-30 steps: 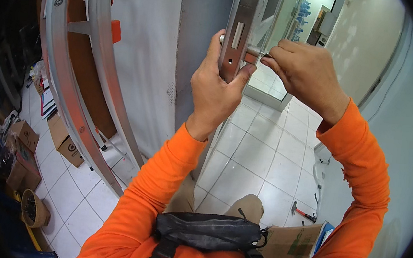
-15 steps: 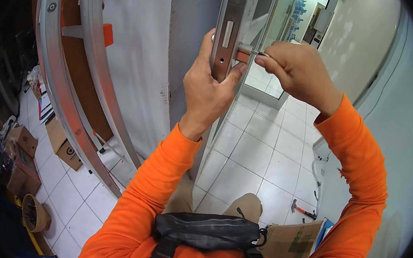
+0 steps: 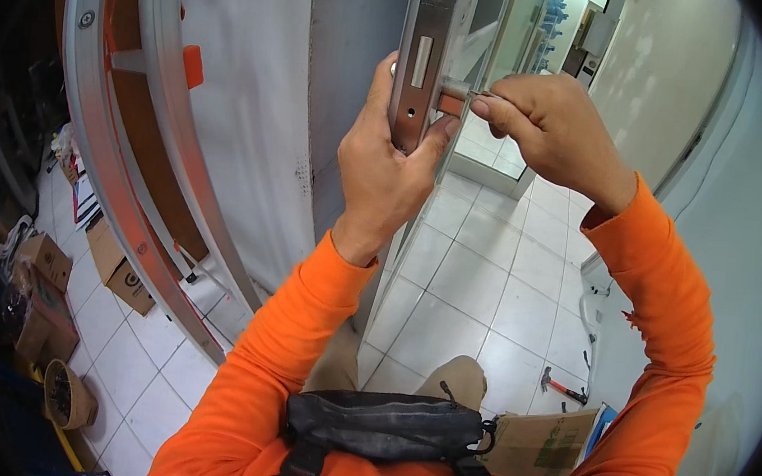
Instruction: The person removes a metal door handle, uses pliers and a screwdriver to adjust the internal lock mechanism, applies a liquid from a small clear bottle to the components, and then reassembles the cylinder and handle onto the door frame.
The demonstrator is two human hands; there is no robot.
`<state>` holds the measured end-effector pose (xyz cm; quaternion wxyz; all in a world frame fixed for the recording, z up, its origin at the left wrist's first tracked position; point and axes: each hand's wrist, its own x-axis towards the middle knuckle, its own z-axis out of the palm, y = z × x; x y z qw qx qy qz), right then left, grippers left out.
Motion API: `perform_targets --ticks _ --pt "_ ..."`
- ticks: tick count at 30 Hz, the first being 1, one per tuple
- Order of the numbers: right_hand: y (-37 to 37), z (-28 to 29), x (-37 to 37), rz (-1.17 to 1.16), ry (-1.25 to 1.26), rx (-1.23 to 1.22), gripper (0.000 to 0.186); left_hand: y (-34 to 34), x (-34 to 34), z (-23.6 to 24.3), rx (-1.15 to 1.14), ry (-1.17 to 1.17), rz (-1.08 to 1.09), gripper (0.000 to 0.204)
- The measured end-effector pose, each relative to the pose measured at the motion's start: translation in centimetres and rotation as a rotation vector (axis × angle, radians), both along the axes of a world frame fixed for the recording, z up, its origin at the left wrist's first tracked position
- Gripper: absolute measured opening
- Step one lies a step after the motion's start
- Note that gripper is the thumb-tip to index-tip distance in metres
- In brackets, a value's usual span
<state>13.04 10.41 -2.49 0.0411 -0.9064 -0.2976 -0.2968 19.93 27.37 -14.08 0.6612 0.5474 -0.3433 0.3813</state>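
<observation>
A door (image 3: 436, 25) stands edge-on in front of me, with a metal lock faceplate (image 3: 408, 109) and a pale latch set in its edge. From its right side juts a lock cylinder (image 3: 453, 97), silvery above and orange-tinted below. My left hand (image 3: 388, 162) wraps the door edge below the latch, fingers on the left side and thumb just under the cylinder. My right hand (image 3: 544, 130) is closed in a pinch on a thin metal key (image 3: 479, 93) at the cylinder's outer end. The hand hides most of the key.
Curved metal frames (image 3: 156, 64) with an orange piece lean at left. Cardboard boxes (image 3: 43, 263) and a woven basket (image 3: 68, 396) stand on the tiles. At right, a hammer (image 3: 563, 387) lies by a cardboard box (image 3: 540, 442). Beyond is a glass door (image 3: 502, 94).
Both hands keep their grip on the door and the key. My right hand shows only a very slight shift; the whole view moves a little.
</observation>
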Motion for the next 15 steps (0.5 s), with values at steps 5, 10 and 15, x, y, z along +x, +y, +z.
perform_targets --ticks 5,10,15 --pt "-0.2 -0.4 0.7 0.003 -0.305 -0.23 0.035 0.4 0.7 -0.3 0.011 0.006 -0.066 0.068" --pt "-0.1 0.3 0.2 0.019 0.117 0.047 0.034 -0.3 -0.2 0.0 -0.043 -0.054 -0.06 0.068" --pt "-0.4 -0.6 0.7 -0.008 -0.251 -0.192 0.035 0.5 0.5 -0.3 0.054 0.024 -0.058 0.073"
